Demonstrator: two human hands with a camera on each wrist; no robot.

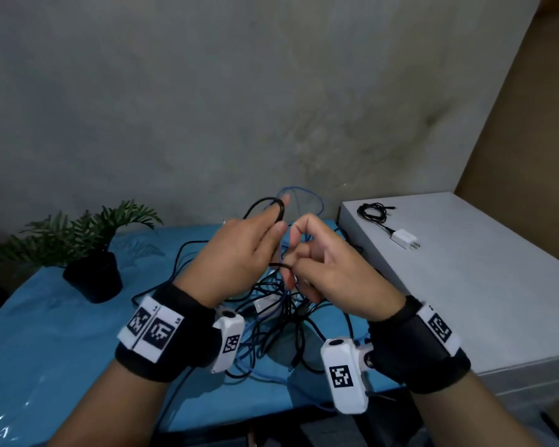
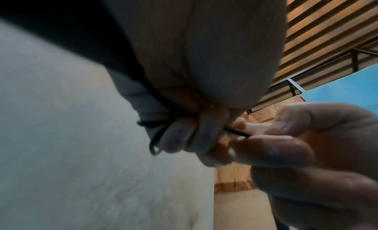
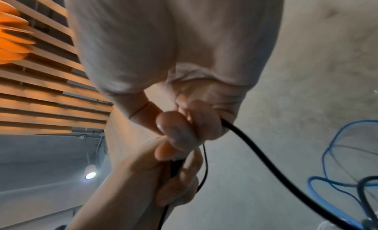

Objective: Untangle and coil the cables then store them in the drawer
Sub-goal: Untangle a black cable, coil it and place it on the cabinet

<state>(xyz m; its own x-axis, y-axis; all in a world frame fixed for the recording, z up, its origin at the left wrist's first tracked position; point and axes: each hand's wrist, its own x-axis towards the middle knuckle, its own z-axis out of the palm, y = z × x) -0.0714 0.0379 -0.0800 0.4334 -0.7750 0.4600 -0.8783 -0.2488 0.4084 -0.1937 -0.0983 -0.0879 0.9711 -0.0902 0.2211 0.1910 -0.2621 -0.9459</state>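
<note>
While raised above the blue surface (image 1: 62, 333), the left hand (image 1: 239, 253) grips coiled loops of black cable (image 1: 279, 209); the right hand (image 1: 323, 262) pinches its free run, fingers (image 3: 180, 130) clenched around it, over the tangled cables (image 1: 271, 324).

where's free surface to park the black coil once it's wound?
Bare grey cabinet top nearer than the white charger; bare blue table in front of the potted plant. Crowded: cable tangle under both hands.

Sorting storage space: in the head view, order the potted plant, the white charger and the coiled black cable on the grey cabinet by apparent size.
1. potted plant
2. coiled black cable
3. white charger, though these last two look alike.
</note>
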